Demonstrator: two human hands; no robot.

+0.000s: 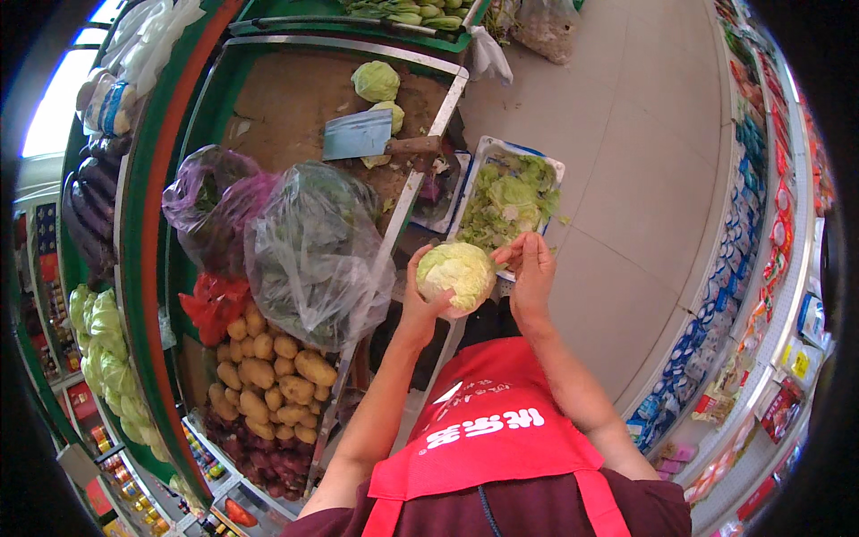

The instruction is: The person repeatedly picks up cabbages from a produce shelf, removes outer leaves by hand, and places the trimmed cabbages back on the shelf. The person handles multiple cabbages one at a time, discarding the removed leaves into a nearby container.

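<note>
My left hand point(428, 295) is closed around a pale green cabbage point(456, 275) in front of my apron. Just right of the cabbage is my right hand point(530, 272), its fingertips pinched together by the cabbage's edge; whether they hold a bit of leaf I cannot tell. Below both hands stands a white crate point(558, 164) filled with loose cabbage leaves point(513, 194). On the brown board of the stand to the upper left lies a cleaver point(359, 134) with a wooden handle, partly over a small cabbage point(389, 115). Another cabbage point(376, 81) sits beyond it.
The stand's metal edge point(416, 181) runs along my left. It bears a clear plastic bag of greens point(315, 255), a purple bag point(215, 194), a red bag point(215, 305), potatoes point(268, 376) and red onions point(268, 463). Packaged goods point(698, 342) line shelves at right, across the tiled floor point(617, 221).
</note>
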